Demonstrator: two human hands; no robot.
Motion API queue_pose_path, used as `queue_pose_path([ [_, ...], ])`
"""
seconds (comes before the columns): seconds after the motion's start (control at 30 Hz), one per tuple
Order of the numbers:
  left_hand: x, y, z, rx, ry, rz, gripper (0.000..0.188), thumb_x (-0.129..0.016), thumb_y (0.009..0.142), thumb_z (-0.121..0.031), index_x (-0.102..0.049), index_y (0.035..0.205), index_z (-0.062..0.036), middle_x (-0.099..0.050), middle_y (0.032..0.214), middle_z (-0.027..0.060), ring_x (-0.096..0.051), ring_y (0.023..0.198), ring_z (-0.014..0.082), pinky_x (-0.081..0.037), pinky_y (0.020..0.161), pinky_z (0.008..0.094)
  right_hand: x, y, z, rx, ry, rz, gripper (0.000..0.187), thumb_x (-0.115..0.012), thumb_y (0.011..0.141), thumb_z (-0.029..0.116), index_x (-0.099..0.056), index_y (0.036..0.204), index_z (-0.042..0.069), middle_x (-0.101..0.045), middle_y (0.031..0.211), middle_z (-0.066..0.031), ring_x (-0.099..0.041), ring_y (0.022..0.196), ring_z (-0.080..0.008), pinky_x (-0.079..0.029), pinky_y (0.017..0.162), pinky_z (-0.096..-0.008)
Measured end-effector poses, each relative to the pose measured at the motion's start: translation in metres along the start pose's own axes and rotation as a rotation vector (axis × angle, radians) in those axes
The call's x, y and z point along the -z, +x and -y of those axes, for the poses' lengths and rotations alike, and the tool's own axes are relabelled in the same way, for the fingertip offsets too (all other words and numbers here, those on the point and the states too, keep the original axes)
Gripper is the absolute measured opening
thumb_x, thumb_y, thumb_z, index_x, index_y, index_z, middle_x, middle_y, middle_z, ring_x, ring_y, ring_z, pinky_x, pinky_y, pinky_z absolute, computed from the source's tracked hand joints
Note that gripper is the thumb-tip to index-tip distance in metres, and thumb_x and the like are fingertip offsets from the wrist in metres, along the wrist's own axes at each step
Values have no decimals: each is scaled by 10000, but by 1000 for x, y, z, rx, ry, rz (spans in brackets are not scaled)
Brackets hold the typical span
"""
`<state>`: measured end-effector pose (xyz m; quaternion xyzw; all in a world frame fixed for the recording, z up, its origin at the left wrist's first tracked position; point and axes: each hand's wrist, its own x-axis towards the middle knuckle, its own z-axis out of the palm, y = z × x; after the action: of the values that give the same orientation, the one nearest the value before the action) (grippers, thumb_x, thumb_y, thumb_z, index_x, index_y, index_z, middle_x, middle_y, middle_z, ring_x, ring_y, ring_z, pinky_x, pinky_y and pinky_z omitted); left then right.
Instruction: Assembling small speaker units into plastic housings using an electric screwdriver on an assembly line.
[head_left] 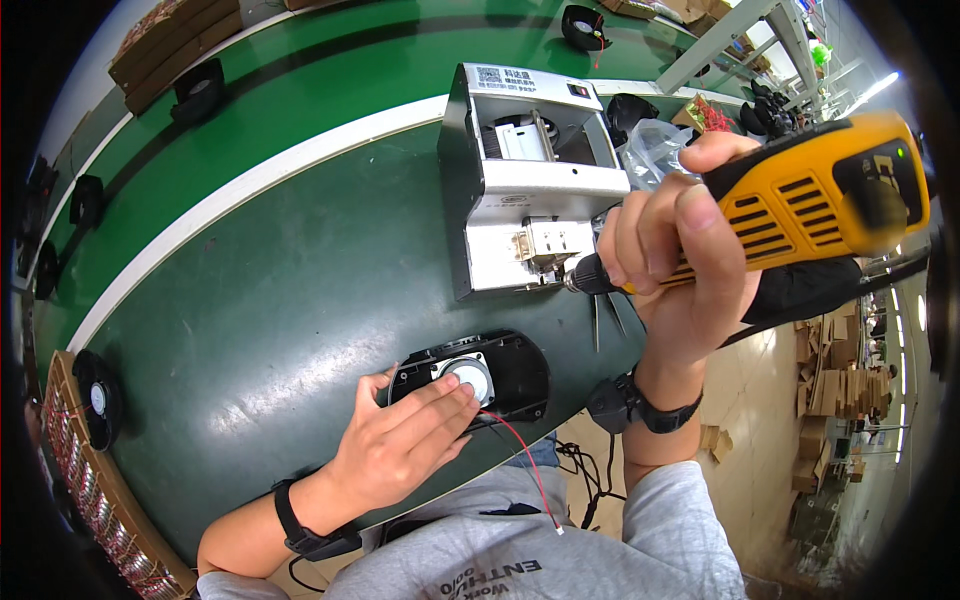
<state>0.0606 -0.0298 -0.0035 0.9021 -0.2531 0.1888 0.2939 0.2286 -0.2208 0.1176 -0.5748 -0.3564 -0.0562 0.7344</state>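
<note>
On the bench in front of me lies a black plastic housing (522,375), its open side up. A small round speaker (470,378) with a white metal frame sits in it, and a thin red wire (530,456) trails from it over the bench edge. My left hand (405,440) presses its fingertips on the speaker while its thumb rests at the housing's left rim. Raised at the right, my right hand (690,240) is wrapped round a yellow and black electric screwdriver (790,205). Its chuck points left, at the front of a silver screw feeder (535,185); the bit's tip is hard to make out.
More black housings stand along the green conveyor (330,60) beyond a white rail (250,165). At the left, a cardboard tray (110,500) holds many wired parts beside another housing (97,400). A clear plastic bag (655,150) lies behind the feeder. Cardboard (835,370) is stacked at the right.
</note>
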Motion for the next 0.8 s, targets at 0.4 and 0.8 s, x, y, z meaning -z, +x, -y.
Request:
queue_pose_path([
  [0.4, 0, 1, -1, -1, 6, 2, 483, -899, 691, -183, -748, 1137, -77, -720, 1180, 39, -674, 1134, 195, -383, 801, 440, 2, 4, 0, 40, 3, 3, 231, -470, 1012, 105, -464, 1227, 21, -372, 610, -18, -360, 466, -117, -378, 463, -312],
  [0.8, 2, 0, -1, 0, 19, 20, 457, -881, 729, -171, -738, 1152, -74, -716, 1196, 36, -675, 1161, 186, -401, 802, 442, -17, -49, 46, -75, 101, 200, 357, -664, 1018, 250, -363, 1170, 133, -538, 595, 0, -527, 415, -126, -471, 398, -268],
])
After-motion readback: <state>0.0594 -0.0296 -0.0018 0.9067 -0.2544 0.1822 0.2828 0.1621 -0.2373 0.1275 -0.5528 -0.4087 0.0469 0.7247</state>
